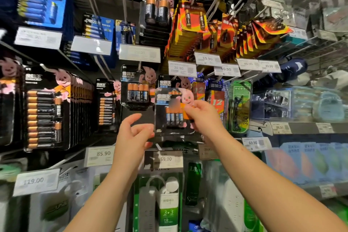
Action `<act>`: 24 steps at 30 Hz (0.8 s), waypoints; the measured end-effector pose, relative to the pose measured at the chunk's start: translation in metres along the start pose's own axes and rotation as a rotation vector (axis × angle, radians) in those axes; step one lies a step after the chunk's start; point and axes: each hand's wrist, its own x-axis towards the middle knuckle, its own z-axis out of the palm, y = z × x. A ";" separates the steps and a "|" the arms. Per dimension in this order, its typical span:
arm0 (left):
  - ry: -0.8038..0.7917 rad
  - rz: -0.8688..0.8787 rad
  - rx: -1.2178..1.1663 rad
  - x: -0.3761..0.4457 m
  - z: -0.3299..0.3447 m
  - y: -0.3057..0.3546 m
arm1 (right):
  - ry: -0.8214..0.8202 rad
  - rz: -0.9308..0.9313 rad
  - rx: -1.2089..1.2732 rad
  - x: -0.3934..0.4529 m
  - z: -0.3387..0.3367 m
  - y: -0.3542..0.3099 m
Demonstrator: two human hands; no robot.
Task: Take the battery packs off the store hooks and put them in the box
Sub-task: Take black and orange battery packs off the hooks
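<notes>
Two bare forearms reach up from the bottom of the view toward a wall of store hooks. The right hand [204,117] pinches a four-cell Duracell battery pack [174,111] at its right edge, thumb on the printed face over the pink rabbit, fingers behind. The pack is upright, held out in front of the display; whether its top still sits on a hook cannot be told, as it is blurred. The left hand [132,133] is at the pack's lower left corner with fingers loosely curled; fingertips are at the corner, but a firm grip cannot be made out.

Below the hands hang boxed power strips [166,205] in green and white packaging, with a price tag reading 59.90 [165,159] above them and another reading 85.90 [101,154] to the left.

Just behind the held pack, more Duracell packs [136,88] hang on hooks at the same level. Farther left is a deep row of large black multi-cell packs [45,111]. To the right hangs a green package [241,103].

Higher on the wall are red and orange battery cards [194,24], a pair of large Duracell cells [157,10], and blue battery packs [43,0] at upper left.
</notes>
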 end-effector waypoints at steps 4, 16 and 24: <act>-0.076 -0.055 0.037 -0.002 -0.002 -0.001 | 0.104 0.015 0.011 0.017 -0.004 -0.001; -0.059 -0.079 0.101 0.000 -0.015 0.002 | 0.216 -0.029 -0.083 0.053 0.007 -0.019; -0.056 -0.119 0.092 -0.001 -0.016 -0.007 | 0.194 0.000 -0.210 0.063 0.012 -0.015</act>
